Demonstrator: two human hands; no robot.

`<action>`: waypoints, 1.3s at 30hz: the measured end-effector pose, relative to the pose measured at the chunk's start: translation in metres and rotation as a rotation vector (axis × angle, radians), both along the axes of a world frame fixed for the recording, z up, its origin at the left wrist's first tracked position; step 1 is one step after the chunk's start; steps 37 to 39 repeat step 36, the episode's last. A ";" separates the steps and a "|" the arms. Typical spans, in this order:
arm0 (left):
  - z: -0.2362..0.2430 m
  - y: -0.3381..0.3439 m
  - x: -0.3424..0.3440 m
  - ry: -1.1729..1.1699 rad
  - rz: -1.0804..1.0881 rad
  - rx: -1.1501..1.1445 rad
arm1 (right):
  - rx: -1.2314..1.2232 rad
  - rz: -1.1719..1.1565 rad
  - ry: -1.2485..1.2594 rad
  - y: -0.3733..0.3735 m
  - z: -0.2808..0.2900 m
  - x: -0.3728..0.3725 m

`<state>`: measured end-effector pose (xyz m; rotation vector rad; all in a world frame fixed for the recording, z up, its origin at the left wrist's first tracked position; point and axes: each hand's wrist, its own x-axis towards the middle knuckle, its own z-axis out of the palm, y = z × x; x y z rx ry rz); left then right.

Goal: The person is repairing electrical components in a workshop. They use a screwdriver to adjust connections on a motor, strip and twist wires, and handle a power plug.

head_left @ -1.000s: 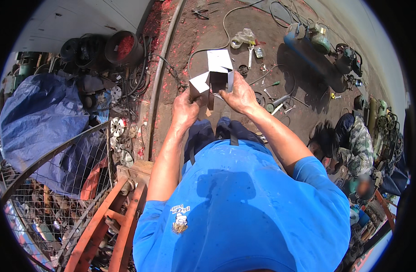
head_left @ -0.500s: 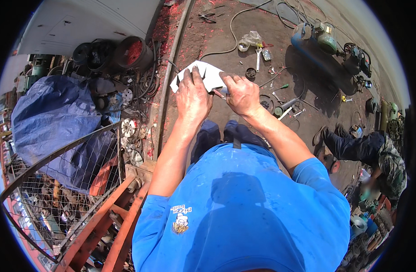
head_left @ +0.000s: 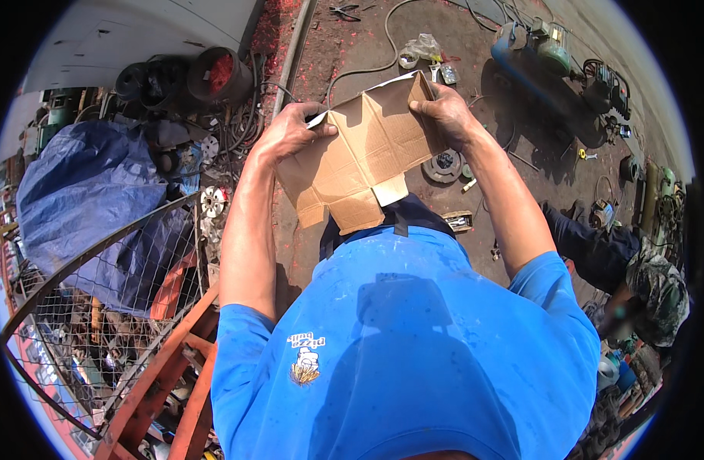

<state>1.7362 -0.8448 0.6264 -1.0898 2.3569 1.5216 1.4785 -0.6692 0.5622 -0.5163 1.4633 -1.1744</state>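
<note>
A flattened, unfolded cardboard box [head_left: 344, 165] is spread in front of my body, its plain brown side facing me, with creases and cut flaps along its near edge. My left hand [head_left: 297, 129] grips its left upper edge, the thumb pressed on the brown face. At the upper right corner, my right hand [head_left: 445, 113] pinches the sheet the same way, fingers behind it. Both hands have dark smudges. Just right of the cardboard, a round metal part [head_left: 444, 165] lies on the ground, partly covered by the sheet.
A blue tarp [head_left: 91, 199] and a wire mesh guard [head_left: 114, 299] stand on the left, beside an orange metal frame [head_left: 168, 360]. Hoses and a green motor [head_left: 554, 55] lie at the upper right. Another person's legs [head_left: 590, 244] show at the right.
The cardboard, white side up and folded before, is now opened out with its brown side toward me. My hands have moved apart, and the sheet has come nearer my body.
</note>
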 end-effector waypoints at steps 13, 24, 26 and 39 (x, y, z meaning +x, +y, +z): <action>0.002 0.024 0.004 0.026 -0.097 -0.012 | 0.022 -0.086 -0.392 0.017 -0.053 0.011; -0.001 0.024 0.007 0.042 -0.306 -0.217 | -0.208 0.791 1.488 -0.021 0.060 0.078; 0.000 0.022 0.007 0.072 -0.369 -0.246 | -0.129 0.803 1.249 -0.037 0.055 0.066; -0.023 0.020 0.018 -0.154 -0.522 -0.397 | 0.001 1.213 1.371 -0.039 0.053 0.102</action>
